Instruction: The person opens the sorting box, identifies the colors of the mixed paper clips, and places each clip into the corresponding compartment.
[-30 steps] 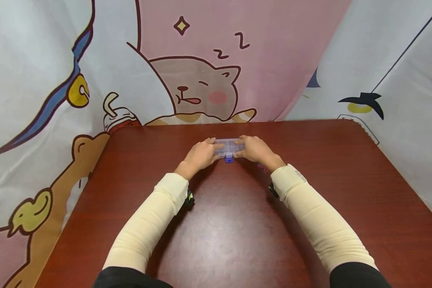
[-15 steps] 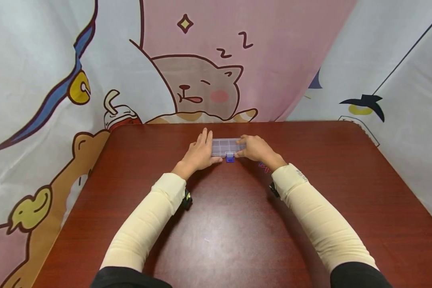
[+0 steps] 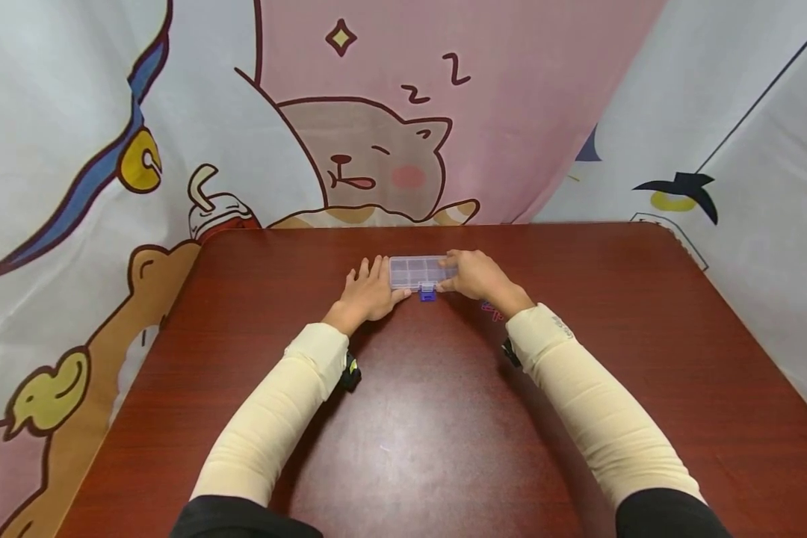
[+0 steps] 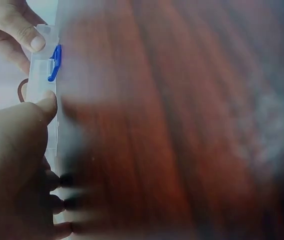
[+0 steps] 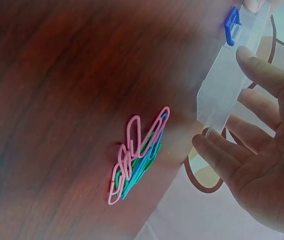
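Observation:
A clear plastic compartment box (image 3: 410, 272) lies near the far side of the table. Its blue latch (image 3: 427, 292) juts from the front edge. My right hand (image 3: 479, 275) holds the box's right end, thumb at the front and fingers over the top and end. At the left end, my left hand (image 3: 368, 290) lies with straight, spread fingers, its thumb along the box's front edge. In the left wrist view that thumb (image 4: 47, 106) overlaps the front wall below the latch. A small pile of pink, blue and green paper clips (image 5: 139, 155) lies beside the right hand.
The reddish-brown wooden table (image 3: 390, 433) runs under both arms. Behind it hangs a cartoon-printed curtain (image 3: 511, 112), close to the table's far edge. Both forearms wear cream sleeves (image 3: 276, 418), with a dark wrist device (image 3: 351, 372) under the left.
My left hand has let go of the box's left end, spreading its fingers and shifting slightly left. The box has moved slightly left; the right hand keeps its hold.

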`<state>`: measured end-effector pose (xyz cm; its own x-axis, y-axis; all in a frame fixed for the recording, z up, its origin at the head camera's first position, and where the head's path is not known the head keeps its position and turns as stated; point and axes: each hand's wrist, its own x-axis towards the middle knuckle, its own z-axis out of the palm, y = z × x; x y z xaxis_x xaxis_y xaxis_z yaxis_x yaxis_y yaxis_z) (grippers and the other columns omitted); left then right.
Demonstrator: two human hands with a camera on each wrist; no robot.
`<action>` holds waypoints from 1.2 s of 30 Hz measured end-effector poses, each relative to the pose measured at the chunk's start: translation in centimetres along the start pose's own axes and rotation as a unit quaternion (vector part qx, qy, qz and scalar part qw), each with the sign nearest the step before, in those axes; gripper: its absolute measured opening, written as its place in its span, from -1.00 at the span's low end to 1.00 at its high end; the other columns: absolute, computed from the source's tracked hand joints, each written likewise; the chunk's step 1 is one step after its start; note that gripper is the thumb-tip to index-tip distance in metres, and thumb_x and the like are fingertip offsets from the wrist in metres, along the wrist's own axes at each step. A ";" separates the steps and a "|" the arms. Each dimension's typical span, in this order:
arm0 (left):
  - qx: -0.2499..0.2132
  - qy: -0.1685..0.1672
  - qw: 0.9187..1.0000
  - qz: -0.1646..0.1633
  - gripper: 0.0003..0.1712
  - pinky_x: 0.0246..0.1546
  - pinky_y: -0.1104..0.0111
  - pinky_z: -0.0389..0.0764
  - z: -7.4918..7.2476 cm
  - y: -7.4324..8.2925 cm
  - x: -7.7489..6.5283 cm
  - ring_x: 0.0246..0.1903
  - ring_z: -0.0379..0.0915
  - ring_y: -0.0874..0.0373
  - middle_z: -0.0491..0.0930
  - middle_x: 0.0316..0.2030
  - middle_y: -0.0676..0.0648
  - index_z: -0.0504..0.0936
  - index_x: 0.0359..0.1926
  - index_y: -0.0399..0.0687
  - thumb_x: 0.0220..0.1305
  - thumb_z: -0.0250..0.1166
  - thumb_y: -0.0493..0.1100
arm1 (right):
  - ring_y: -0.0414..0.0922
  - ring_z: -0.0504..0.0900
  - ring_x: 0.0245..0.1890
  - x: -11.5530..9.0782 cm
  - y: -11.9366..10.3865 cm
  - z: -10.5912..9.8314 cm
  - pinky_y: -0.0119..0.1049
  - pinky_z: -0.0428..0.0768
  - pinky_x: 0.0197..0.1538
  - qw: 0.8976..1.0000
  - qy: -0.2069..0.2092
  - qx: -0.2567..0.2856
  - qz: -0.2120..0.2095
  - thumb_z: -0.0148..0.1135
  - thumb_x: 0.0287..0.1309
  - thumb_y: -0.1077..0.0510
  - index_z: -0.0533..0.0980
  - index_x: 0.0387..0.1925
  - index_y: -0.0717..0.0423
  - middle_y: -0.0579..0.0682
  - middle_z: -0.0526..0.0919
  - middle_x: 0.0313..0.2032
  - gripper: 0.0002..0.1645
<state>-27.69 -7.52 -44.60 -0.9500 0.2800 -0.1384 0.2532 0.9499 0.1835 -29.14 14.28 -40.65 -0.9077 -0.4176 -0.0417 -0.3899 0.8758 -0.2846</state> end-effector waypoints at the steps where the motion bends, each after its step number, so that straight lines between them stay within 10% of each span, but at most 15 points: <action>1: 0.003 -0.002 1.000 -0.001 0.00 0.21 -0.01 -0.17 -0.1 0.0 0.1 0.33 -0.34 -0.12 -0.18 0.38 -0.17 -0.23 0.40 -0.18 0.22 -0.22 0.41 | 0.19 0.35 0.10 0.1 -0.1 -0.2 0.01 0.26 0.11 1.000 0.000 -0.001 0.001 0.38 -0.11 -0.12 0.47 0.11 0.04 0.13 0.35 0.18 -0.29; 17: 0.014 -0.018 1.000 -0.012 -0.03 0.22 -0.01 -0.22 -1.4 0.2 0.6 0.33 -0.40 -0.11 -0.26 0.39 -0.16 -0.28 0.40 -0.19 0.25 -0.28 0.39 | 0.00 0.46 -0.13 1.3 -0.3 -2.1 -0.08 0.36 -0.01 1.000 -0.007 0.007 0.005 0.45 -0.20 -0.09 0.49 0.02 0.02 0.04 0.56 -0.07 -0.32; 36: 0.018 -0.025 0.999 -0.023 -0.02 0.22 -0.01 -0.19 -0.1 0.7 -0.5 0.33 -0.36 -0.11 -0.22 0.38 -0.16 -0.22 0.40 -0.21 0.25 -0.22 0.38 | -0.06 0.45 -0.13 1.9 0.5 -2.7 -0.11 0.36 -0.02 0.989 -0.130 0.050 -0.047 0.34 -0.01 0.00 0.46 0.10 -0.03 0.02 0.52 -0.01 -0.42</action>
<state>-27.01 -7.01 -44.28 -0.9509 0.2416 -0.1936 0.2169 0.9661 0.1403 -31.52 14.61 -38.26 -0.7923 -0.5560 -0.2514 -0.4419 0.8069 -0.3919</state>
